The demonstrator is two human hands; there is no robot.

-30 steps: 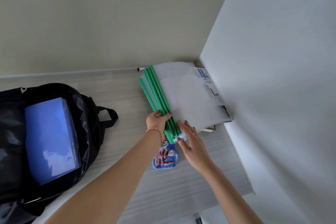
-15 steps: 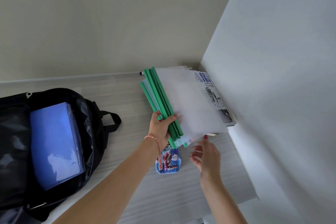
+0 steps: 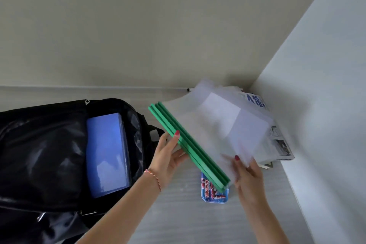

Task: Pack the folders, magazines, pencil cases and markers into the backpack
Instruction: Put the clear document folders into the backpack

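Folders (image 3: pixel 200 140): a stack of translucent sheets with green spines is being held tilted above the bench (image 3: pixel 178 220), near frame centre; the spines are running from 10 o'clock to 4 o'clock.
Left hand (image 3: pixel 166 156): it is gripping the stack at the spine edge, thumb lying over the green spines, fingers (image 3: pixel 179 157) curling beneath.
Right hand (image 3: pixel 247 178): it is holding the near corner of the sheets at 4 o'clock of the stack, thumb on top; the fingers underneath are hidden.
Backpack (image 3: pixel 49 144): black, it is lying open on the bench at 9 o'clock of the folders, just beside the left hand.
Blue folder (image 3: pixel 108 154): it is sitting inside the backpack's main compartment.
Magazines (image 3: pixel 277 144): they are lying flat in the corner at 3 o'clock of the folders, partly covered by the sheets, touching the side wall (image 3: pixel 316 105).
Pencil case (image 3: pixel 213 192): blue with red print, it is lying on the bench at 6 o'clock, partly under the lower end of the spines.
Marker (image 3: pixel 188 90): only a dark tip is showing at 12 o'clock, by the back wall.
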